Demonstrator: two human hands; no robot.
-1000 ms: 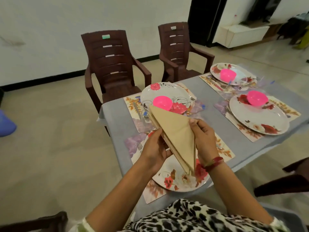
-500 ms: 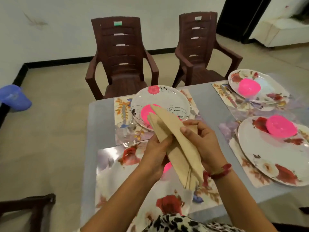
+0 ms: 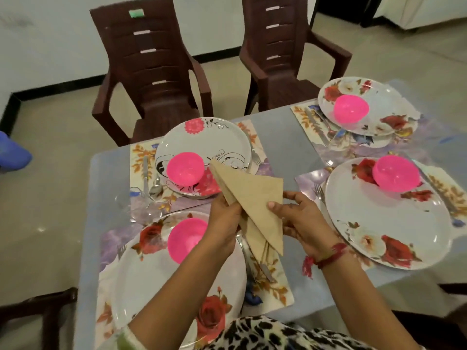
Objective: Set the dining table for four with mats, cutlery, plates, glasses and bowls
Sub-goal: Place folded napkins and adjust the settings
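- Floral-print rectangular placemats (image 3: pixel 141 152): four down, each under a white round floral plate (image 3: pixel 222 137) carrying a pink plastic bowl (image 3: pixel 185 169). Judged done.
- Steel knife and spoon (image 3: pixel 146 178) lie on the far-left mat beside the plate. A clear drinking glass (image 3: pixel 141 208) stands just beside them at the mat corner.
- Left hand (image 3: pixel 225 223) clasps the lower fold of a beige folded cloth napkin (image 3: pixel 255 198), held in the air between the two left settings.
- Right hand (image 3: pixel 303 221) pinches the napkin's right side, thumb on top.
- Steel fork (image 3: pixel 319 192) lies beside the near-right plate, and there is cutlery on the far-right mat too. Glasses there are likely, but too transparent to be sure.
- Left to do, my read: set the napkin down, maybe confirm glasses on the right.
- Grey glossy table top (image 3: pixel 106 193), light glare.
- Room: blue rounded object (image 3: pixel 12 152) on the beige floor (image 3: pixel 50 223) at the left edge, two brown plastic armchairs (image 3: pixel 151 72) at the far side, white wall (image 3: pixel 50 46) with black skirting.
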